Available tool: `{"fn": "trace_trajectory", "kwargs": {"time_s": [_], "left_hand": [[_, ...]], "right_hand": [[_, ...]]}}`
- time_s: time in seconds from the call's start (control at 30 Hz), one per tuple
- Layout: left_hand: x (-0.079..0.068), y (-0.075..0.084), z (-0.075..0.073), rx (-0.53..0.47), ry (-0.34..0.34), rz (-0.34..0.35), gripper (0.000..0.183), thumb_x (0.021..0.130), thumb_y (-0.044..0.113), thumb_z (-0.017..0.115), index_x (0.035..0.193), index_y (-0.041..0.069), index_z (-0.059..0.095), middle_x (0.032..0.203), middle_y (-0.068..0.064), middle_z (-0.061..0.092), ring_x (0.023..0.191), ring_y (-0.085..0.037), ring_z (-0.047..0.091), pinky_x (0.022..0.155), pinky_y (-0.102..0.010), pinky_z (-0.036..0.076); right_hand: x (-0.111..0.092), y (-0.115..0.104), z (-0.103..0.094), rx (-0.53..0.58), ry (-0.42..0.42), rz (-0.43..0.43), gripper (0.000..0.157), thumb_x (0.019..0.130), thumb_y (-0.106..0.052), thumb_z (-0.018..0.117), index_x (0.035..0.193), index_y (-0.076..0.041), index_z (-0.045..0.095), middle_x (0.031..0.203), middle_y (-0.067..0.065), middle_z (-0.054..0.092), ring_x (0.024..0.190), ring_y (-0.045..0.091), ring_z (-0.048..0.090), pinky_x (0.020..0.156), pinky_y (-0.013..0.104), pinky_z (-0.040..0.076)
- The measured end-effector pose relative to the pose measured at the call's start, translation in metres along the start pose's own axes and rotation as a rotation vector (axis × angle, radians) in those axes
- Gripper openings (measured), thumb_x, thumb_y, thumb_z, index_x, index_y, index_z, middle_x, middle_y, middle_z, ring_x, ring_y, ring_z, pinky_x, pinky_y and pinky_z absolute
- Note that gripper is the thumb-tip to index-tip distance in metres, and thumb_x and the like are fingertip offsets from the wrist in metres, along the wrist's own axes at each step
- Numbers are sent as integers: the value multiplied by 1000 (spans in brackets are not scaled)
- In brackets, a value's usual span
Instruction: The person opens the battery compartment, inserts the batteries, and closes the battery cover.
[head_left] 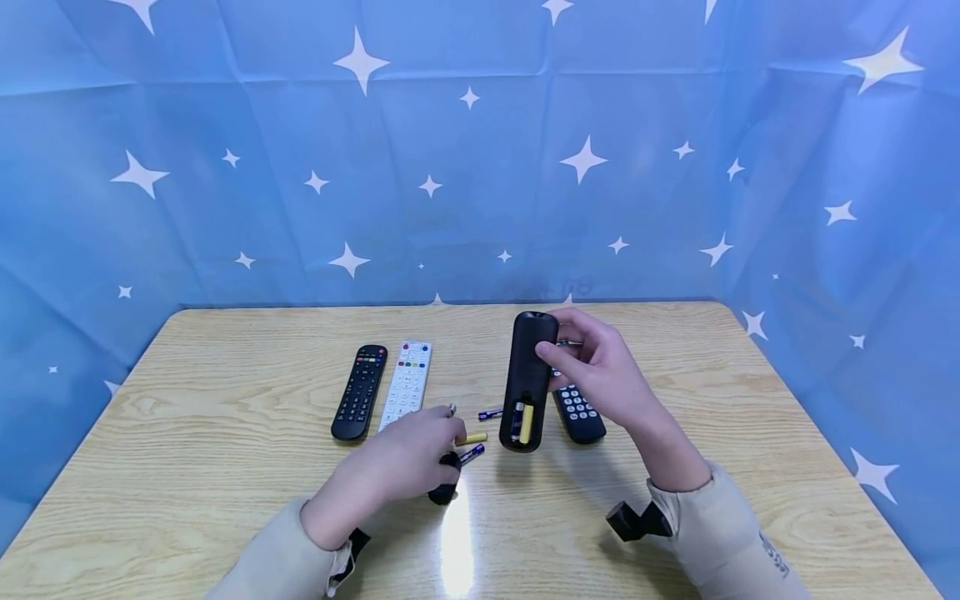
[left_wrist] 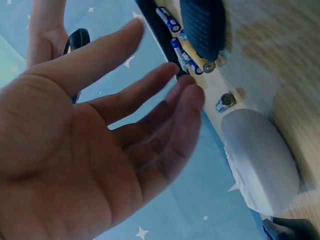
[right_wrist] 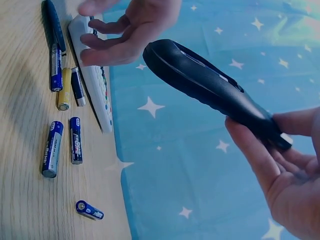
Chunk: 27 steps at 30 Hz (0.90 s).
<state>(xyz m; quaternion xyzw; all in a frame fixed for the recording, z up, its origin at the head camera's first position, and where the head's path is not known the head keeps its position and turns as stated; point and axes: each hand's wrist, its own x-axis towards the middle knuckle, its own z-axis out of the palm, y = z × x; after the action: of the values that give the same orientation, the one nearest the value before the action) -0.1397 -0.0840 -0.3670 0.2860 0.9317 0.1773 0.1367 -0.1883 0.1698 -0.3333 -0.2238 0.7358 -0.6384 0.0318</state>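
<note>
On the left of the wood-grain table [head_left: 187, 433], a slim black plastic remote w/ dark keys [head_left: 360, 393] lies buttons up, far end leaning right. Next, a flat white plastic remote w/ coloured keys [head_left: 408, 379], approx. parallel. Left hand [head_left: 405, 454] hides its near end in the head view; fingers loosely curved & apart, holding nothing. By that hand: a small black ridged piece [head_left: 444, 492], then a yellow cylindrical batt. [head_left: 476, 437] & a blue cylindrical batt. [head_left: 472, 454].

Right of centre, raised off the table: a rounded black plastic remote [head_left: 528, 362], back to the head cam, long axis near-far, far end slightly right. Uncovered bay at the near end, w/ a dark batt. [head_left: 517, 422] & a 2nd yellow batt. [head_left: 527, 424] side by side. Prob. light, stiff, a bit slippery; best held by the side edges toward the far end, clear of the bay. Right hand [head_left: 596, 371] pinches it there, thumb on the back, other fingers beneath. Below & right, a black remote w/ pale round keys [head_left: 579, 414] on the table.
</note>
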Motion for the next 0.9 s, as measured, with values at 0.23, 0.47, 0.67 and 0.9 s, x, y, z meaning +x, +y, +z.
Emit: {"fn": "trace_trajectory", "kwargs": {"time_s": [0.23,0.47,0.67,0.9], "left_hand": [[-3,2,3,88,-46,-60,34,77,20,81,105,8,66,97,-2,58,83,-15,55,68,-32,48],[-4,4,9,130,-39,-80,32,74,21,83,95,7,64,87,-1,55,73,-14,51,61,-31,46],[-3,5,11,133,-51,-91,30,73,18,84,93,6,65,85,-2,56,70,-13,51,59,-29,45],[-1,3,13,125,-63,-87,33,73,18,83,97,6,63,83,-1,57,70,-13,51,59,-29,45]], "right_hand": [[1,1,1,-11,0,10,29,93,-6,62,122,-1,55,104,20,65,81,32,68,62,46,56],[0,0,1,-25,0,21,29,93,-6,62,121,-1,55,104,20,64,80,31,68,62,48,56],[1,1,2,-15,-5,18,30,93,-5,62,122,-1,55,104,21,64,81,31,68,62,49,56],[1,1,2,-11,-11,15,30,93,-5,62,122,-1,55,104,21,64,81,32,68,62,48,56]]}}
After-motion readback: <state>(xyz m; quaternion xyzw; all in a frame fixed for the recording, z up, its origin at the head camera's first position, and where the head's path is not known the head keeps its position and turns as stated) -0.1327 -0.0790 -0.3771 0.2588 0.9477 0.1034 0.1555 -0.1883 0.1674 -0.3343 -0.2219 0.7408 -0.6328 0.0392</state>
